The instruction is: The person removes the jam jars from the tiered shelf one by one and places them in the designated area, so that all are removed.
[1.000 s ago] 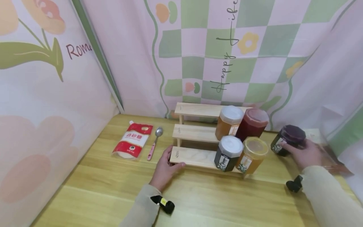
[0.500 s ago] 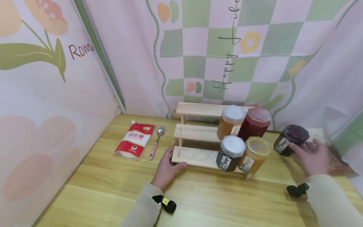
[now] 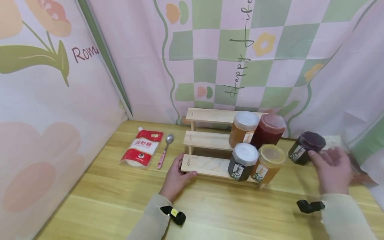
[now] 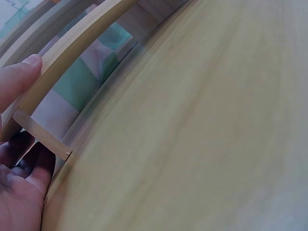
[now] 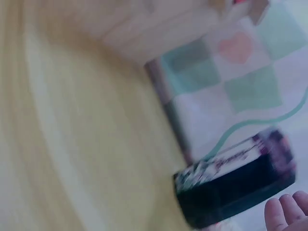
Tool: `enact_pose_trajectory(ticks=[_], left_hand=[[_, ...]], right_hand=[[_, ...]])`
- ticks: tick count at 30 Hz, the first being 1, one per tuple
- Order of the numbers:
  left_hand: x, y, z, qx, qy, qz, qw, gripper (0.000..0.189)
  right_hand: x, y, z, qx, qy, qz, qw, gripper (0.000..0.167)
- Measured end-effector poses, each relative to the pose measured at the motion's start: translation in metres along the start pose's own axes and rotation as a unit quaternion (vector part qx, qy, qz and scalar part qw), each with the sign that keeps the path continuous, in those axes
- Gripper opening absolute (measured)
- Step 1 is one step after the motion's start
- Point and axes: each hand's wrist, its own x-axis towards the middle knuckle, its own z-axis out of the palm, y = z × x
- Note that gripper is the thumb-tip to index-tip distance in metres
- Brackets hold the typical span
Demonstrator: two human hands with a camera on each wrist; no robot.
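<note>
A three-step wooden display rack (image 3: 207, 165) stands on the table. My left hand (image 3: 176, 180) grips the left end of its lowest step. In the left wrist view the thumb (image 4: 21, 77) lies on the step and the other fingers curl below it, beside the rack's leg (image 4: 43, 134). To the right of the rack a dark purple jar (image 3: 306, 148) stands upright on the table. My right hand (image 3: 333, 170) is just right of this jar, fingers spread and holding nothing. The right wrist view has the fingertips (image 5: 275, 214) apart from the jar's lid end.
On the lowest step sit a dark jar (image 3: 242, 163) and a yellow jar (image 3: 267, 165). An amber jar (image 3: 243, 130) and a red jar (image 3: 268, 130) stand behind them. A sugar bag (image 3: 142, 148) and a spoon (image 3: 164, 151) lie left. A clear-and-brown package (image 3: 360, 173) lies far right.
My right hand has let go of the dark purple jar and drawn back to the right; the jar stays on the table. My left hand keeps its grip on the rack.
</note>
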Motion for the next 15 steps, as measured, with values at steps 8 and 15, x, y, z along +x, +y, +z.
enact_pose_trajectory(ticks=[8, 15], left_hand=[[0.000, -0.001, 0.000, 0.000, -0.005, -0.001, 1.0000, 0.096], [0.000, 0.001, 0.000, 0.003, -0.003, -0.009, 1.0000, 0.096]], right_hand=[[-0.025, -0.020, 0.023, 0.119, 0.017, -0.028, 0.9923, 0.098], [-0.040, -0.035, 0.040, 0.188, 0.022, -0.058, 0.9802, 0.089]])
